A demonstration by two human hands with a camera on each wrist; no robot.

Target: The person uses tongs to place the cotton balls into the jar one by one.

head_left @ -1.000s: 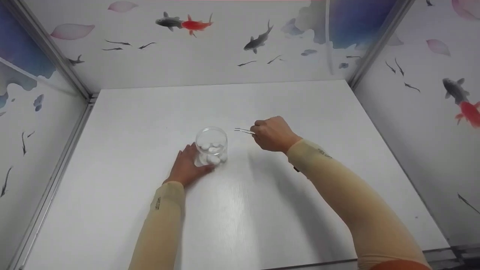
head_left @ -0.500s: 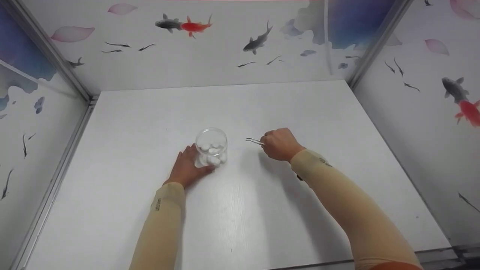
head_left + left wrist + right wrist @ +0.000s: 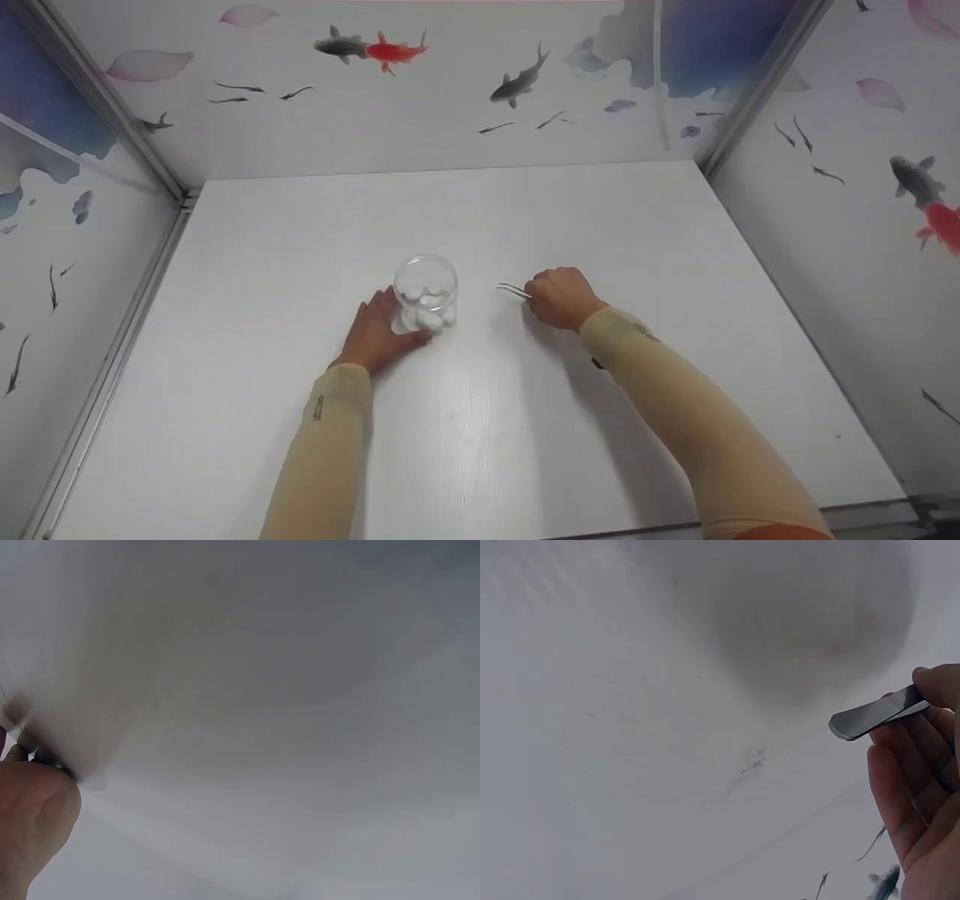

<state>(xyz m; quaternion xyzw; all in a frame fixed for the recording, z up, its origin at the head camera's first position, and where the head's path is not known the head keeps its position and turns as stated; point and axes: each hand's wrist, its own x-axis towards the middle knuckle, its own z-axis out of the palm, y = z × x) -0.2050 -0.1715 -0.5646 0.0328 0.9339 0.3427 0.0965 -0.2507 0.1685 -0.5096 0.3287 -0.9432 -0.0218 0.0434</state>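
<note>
A clear, lidless jar stands upright on the white table, with several white cotton balls inside. My left hand holds the jar from its left side, thumb round the front and fingers behind. Only the base of the left thumb shows plainly in the left wrist view. To the right of the jar, my right hand pinches metal tweezers, whose thin tips point left with nothing between them. Their broad rear end sticks out between thumb and fingers in the right wrist view.
White panels printed with fish and petals enclose the table at the back and on both sides. Metal rails run along the panel corners. The table's front edge crosses the lower right.
My right hand has come down toward me and slightly right with the tweezers, moving off from the jar. The left hand and the jar stay in place.
</note>
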